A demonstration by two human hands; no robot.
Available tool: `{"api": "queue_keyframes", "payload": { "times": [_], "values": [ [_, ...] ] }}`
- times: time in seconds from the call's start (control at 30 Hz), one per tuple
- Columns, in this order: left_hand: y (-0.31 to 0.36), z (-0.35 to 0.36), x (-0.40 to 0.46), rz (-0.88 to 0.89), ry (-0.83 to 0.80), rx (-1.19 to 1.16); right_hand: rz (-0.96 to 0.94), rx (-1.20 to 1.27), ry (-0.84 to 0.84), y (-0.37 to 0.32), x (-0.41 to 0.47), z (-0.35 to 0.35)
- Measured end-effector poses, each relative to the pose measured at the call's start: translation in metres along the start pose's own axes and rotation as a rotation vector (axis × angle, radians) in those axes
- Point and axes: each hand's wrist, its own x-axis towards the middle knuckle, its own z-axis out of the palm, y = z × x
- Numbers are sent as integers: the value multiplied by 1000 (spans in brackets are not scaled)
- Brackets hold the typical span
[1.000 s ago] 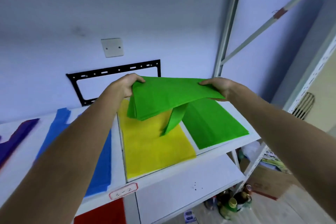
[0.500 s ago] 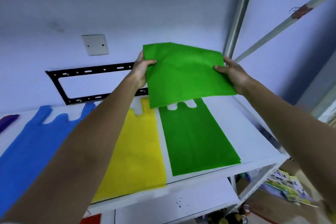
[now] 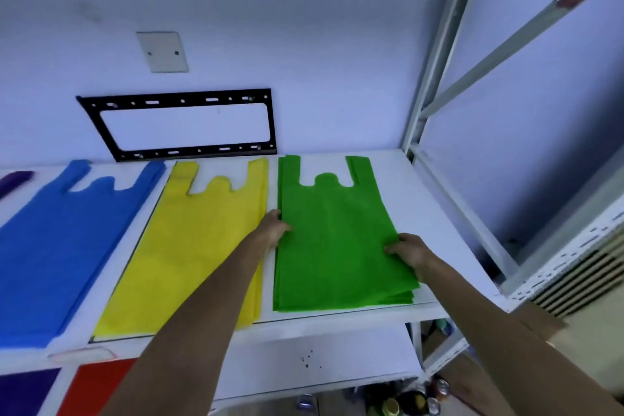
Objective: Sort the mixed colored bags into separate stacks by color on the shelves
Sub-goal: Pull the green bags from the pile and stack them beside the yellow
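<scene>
At the near edge of the white top shelf [image 3: 341, 312], a stack of flat green non-woven vest-style bags [image 3: 332, 240] lies just beside the yellow stack [image 3: 199, 240]. Left hand [image 3: 273, 228] pinches its left edge, right hand [image 3: 407, 252] its right edge, fingers curled on fabric. Looks light, floppy, prone to sliding; likely best gripped at both sides. Farther left lies the blue stack [image 3: 57, 246].

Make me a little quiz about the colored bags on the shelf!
1. True or false: the yellow bag stack lies between the blue bag stack and the green bag stack.
2. Which stack do the left hand and right hand touch?
A. blue
B. green
C. yellow
3. Fill in: the bag handles point toward the ____.

Key: 1 true; 2 B; 3 wall.
</scene>
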Motion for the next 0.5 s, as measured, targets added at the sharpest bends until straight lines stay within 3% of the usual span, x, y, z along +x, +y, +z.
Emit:
{"api": "queue_keyframes", "payload": {
  "times": [0.1,0.37,0.5],
  "values": [
    [3,1,-4,46,95,128,-33,-36,-22,-3,1,-1],
    [2,8,-16,39,103,284,-49,-190,-27,2,0,-3],
    [12,5,-26,29,122,414,-84,-469,36,-6,-3,-3]
  ]
}}
